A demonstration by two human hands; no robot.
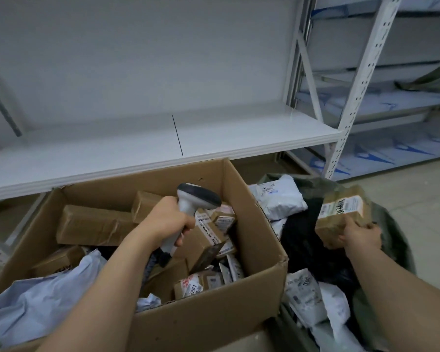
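My left hand [169,219] grips the handle of a grey and black barcode scanner [197,199], held over a large open cardboard box [259,252]. The box holds several small brown parcels [92,224] and pale plastic mailers [48,298]. My right hand [361,235] holds up a small brown taped parcel [343,214] with a white label facing me. It hangs above a dark green sack [396,250] full of white and black mailer bags [285,199].
A white shelf board [163,146] runs just behind the box at about its rim height. White metal racking [351,97] with blue-and-white packets stands at the right. Tiled floor [417,189] lies beyond the sack.
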